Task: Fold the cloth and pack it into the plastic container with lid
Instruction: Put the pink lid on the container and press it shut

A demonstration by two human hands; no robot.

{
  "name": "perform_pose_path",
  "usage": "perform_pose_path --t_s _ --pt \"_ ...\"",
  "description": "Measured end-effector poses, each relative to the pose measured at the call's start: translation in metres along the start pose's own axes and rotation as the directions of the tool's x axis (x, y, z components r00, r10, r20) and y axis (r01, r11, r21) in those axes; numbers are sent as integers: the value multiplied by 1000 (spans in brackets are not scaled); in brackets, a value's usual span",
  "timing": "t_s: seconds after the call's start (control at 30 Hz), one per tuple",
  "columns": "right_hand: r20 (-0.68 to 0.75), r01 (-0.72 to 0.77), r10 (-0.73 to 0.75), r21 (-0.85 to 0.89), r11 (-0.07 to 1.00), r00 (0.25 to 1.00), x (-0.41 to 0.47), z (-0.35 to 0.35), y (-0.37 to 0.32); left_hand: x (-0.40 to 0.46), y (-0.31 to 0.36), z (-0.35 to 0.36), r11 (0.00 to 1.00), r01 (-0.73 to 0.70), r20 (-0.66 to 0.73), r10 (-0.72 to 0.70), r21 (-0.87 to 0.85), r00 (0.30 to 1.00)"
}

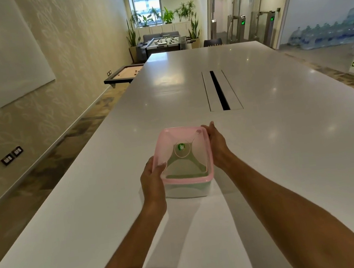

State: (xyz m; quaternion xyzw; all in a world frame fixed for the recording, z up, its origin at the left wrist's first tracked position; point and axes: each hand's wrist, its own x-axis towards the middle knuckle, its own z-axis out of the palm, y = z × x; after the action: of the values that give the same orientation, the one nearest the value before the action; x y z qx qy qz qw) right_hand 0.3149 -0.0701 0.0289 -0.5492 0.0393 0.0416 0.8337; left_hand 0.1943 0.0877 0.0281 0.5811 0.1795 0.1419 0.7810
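A clear plastic container (185,190) stands on the white table (285,142) in front of me, with a translucent pink lid (172,139) on top. A green round sticker shows on the lid. Greyish-green cloth (181,175) is visible inside through the lid and walls. My left hand (152,179) grips the lid's near-left edge, thumb on top. My right hand (216,144) holds the lid's far-right edge. The lid looks slightly tilted over the box.
A cable slot (219,90) runs along the table's middle beyond the container. The table's left edge drops to carpeted floor by the wall. A foosball table (164,42), a small game board (125,73) and plants stand at the far end.
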Motion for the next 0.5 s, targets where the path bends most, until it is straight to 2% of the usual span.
perform_pose_path --t_s 0.2,0.37,0.43,0.5 --pt "15 12 -11 -44 999 1000 8 -2 5 1 -8 0 1000 8 -21 -8 9 1000" --pt "97 16 -12 -37 999 995 10 -6 7 -1 -8 -1 999 -22 3 22 43 1000" --pt "111 -14 22 -71 997 994 2 -1 0 -2 -6 -4 999 -18 15 18 46 1000" --pt "65 26 -14 -195 980 998 -3 -2 -7 -2 -5 -8 999 -15 11 14 33 1000"
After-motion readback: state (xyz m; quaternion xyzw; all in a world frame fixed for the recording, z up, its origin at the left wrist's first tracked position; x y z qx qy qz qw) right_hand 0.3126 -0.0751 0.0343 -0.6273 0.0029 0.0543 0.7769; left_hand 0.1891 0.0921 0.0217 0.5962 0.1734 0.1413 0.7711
